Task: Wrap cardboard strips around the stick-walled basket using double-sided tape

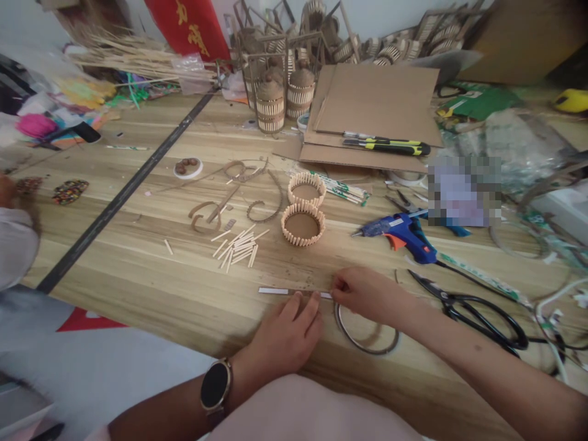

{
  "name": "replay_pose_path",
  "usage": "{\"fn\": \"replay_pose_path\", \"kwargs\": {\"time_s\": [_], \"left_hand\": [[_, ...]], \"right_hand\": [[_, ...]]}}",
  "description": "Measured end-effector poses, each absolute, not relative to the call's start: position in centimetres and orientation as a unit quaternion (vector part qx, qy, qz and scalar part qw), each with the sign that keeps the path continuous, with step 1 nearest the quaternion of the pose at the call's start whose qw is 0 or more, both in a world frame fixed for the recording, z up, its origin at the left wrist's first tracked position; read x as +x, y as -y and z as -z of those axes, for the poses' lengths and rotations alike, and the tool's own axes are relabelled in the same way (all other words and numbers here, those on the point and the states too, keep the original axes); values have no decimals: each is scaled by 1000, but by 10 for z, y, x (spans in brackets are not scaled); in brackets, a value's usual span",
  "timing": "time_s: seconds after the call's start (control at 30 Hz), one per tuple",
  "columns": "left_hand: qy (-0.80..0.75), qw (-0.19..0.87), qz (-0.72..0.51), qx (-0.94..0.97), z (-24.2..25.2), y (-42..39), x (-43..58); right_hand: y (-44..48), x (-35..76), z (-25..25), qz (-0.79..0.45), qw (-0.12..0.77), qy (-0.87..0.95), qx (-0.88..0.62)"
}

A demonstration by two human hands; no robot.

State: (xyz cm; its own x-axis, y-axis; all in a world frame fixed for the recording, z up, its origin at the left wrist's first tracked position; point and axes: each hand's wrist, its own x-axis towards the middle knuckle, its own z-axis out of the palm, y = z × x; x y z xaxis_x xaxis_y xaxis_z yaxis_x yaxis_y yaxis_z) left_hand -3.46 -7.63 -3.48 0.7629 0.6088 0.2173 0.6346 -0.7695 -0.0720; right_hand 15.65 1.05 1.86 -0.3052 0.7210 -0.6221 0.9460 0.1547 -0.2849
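A narrow strip [274,291], white at its ends and brown in the middle, lies along the table near me. My left hand [287,334], with a watch on its wrist, presses fingertips flat on it. At the strip's right end my right hand [361,294] is closed in a pinch; the fingertips are partly hidden. A thin ring [362,349], perhaps a tape roll, lies just below that hand. Beyond my hands stand two round stick-walled trays [303,226], touching each other. Short wooden sticks [239,248] lie loose to their left.
On the right are a blue glue gun [399,236] and black-handled scissors [478,312]. A utility knife [390,146] rests on stacked cardboard [376,98]. Small stick lanterns [271,104] stand behind. A dark strip [128,184] crosses the table; another person's sleeve [16,245] shows left.
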Motion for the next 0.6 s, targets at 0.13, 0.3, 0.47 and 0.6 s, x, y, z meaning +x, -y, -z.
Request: {"fn": "replay_pose_path", "kwargs": {"time_s": [0.13,0.3,0.47,0.6], "left_hand": [[332,78,107,-934,36,76,-34],[325,84,100,-937,34,75,-33],[321,86,81,-940,29,72,-32],[306,76,87,-945,25,68,-29]], "right_hand": [[-10,156,-18,317,175,-740,567],[-9,155,-19,309,177,-738,573],[-7,153,-21,296,183,-738,578],[-6,152,-23,288,184,-742,577]]}}
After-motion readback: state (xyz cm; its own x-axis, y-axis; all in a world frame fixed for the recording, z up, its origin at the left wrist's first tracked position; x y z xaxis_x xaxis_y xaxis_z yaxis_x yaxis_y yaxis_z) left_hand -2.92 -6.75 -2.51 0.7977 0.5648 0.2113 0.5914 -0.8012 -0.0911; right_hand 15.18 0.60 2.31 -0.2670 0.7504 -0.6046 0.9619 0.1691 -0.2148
